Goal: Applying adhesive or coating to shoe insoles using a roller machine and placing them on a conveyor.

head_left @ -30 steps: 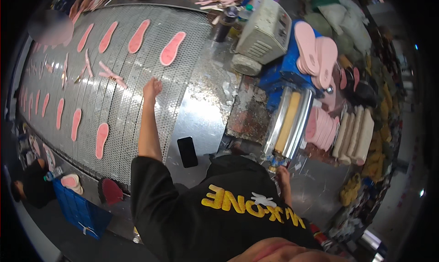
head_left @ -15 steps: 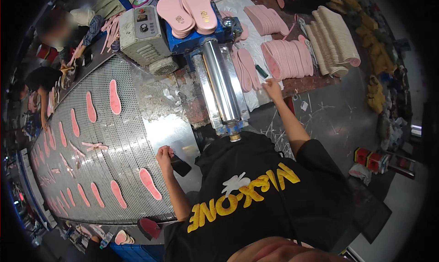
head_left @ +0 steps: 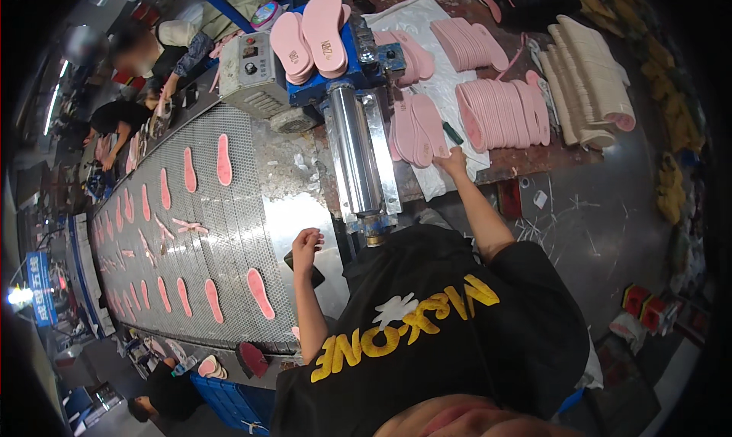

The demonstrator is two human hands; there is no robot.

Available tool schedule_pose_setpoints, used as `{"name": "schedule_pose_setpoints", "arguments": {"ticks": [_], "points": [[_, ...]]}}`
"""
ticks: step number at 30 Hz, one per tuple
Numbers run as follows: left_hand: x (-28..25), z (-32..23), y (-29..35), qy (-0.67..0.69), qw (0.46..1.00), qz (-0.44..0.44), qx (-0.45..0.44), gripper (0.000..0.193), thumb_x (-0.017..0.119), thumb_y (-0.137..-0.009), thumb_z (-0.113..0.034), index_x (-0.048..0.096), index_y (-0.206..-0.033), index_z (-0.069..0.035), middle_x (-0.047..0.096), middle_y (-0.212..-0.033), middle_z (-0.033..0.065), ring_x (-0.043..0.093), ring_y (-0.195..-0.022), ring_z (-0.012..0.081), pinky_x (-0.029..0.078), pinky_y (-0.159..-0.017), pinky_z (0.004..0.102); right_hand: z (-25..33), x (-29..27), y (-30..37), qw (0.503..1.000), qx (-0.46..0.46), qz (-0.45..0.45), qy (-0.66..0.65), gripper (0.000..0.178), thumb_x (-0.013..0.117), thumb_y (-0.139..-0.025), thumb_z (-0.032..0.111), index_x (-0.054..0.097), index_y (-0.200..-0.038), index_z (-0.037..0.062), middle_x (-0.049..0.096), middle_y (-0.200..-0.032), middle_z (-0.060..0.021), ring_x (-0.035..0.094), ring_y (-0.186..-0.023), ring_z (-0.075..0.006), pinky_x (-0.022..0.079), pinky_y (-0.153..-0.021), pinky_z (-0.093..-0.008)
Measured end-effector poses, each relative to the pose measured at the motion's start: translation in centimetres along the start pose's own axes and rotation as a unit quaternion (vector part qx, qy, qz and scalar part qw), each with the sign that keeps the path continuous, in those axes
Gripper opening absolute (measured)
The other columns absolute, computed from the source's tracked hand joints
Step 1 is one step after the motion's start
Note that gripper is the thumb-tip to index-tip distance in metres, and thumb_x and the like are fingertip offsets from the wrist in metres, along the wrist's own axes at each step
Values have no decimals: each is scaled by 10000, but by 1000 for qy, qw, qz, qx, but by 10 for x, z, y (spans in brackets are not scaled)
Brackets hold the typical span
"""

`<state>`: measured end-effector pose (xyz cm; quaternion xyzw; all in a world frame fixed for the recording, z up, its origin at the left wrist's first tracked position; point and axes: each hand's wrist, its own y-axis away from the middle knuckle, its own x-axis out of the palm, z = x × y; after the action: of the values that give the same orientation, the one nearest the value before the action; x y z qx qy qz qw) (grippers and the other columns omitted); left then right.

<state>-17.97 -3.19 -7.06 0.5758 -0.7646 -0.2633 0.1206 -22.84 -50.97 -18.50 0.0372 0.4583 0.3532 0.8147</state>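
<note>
Fingers bent, my right hand [head_left: 455,163] pinches the near end of a pink insole in a fanned pile [head_left: 414,132] on a white sheet, right of a shiny metal roller [head_left: 355,151]. A small dark green object [head_left: 452,133] lies just beyond that hand. On the left, my left hand [head_left: 307,246] hovers over the metal plate [head_left: 293,208] with its fingers loosely apart and nothing seen in them. Under its wrist is a flat black object [head_left: 293,262], partly hidden. Pink insoles with gold print [head_left: 324,37] are stacked on the blue machine top.
Pink insoles [head_left: 260,292] lie in rows with pink straps [head_left: 189,226] on the mesh belt [head_left: 221,243] at left. More pink insoles [head_left: 499,115] and beige ones [head_left: 587,79] stand bundled at right. A grey control box [head_left: 255,75] adjoins the roller. Other people work at far left.
My right hand has closed on the insole pile, which is now fanned out wider. My left hand has loosened its fingers. The whole view has shifted.
</note>
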Motion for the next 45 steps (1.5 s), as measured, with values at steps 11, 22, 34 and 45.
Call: {"name": "schedule_pose_setpoints", "arguments": {"ticks": [11,22,34,45], "points": [[43,-44,0,-143,987,47,60,187,567,-906,-166,612,-1037,-40,648,-895,29,604,-802,115,475,-685,248,-24,-46,20,947,-175,-20,-270,311,657,-790,134,583,-1043,-32,610,-843,-111,582,-763,-175,469,-707,-294],[80,-175,-16,-158,960,110,204,424,662,-802,-104,558,-1204,-23,597,-1160,108,545,-1101,179,433,-917,321,54,-169,52,818,-133,-9,-559,259,451,-968,216,585,-1095,34,584,-824,-4,494,-600,-43,352,-470,-164],[71,-210,-55,-388,776,195,458,800,772,-628,-215,409,-1315,-26,434,-1329,196,405,-1233,360,331,-1033,402,158,-78,159,879,-236,147,-388,292,445,-971,244,556,-1150,42,518,-700,31,406,-529,-21,287,-451,-175],[-30,-141,-118,-431,761,106,472,738,785,-594,-286,500,-1255,-124,536,-1242,97,448,-1163,325,311,-1011,403,132,-65,191,923,-127,165,-325,268,483,-958,179,571,-1141,5,440,-601,8,326,-483,-36,240,-437,-182]]}}
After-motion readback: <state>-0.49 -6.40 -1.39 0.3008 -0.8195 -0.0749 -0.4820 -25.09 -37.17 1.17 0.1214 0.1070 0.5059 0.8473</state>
